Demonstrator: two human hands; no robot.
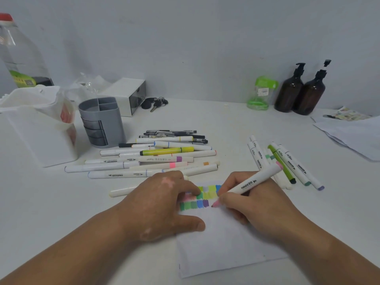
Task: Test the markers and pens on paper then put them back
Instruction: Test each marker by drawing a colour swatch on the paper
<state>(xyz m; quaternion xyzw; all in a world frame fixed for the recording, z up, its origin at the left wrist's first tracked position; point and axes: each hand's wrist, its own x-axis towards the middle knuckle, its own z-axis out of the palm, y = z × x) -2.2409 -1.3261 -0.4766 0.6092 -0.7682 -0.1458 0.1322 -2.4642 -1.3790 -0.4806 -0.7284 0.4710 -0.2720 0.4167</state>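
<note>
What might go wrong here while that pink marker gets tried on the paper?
The left hand rests fingers on the colour swatches, so fresh ink may smear. The right hand holds the pink marker with its tip beside the purple swatch, which it could overlap. The loose markers beyond might roll if nudged.

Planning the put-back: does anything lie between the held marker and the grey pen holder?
Yes: the left hand and the pile of markers lie between the marker and the grey pen holder; its top is open.
</note>
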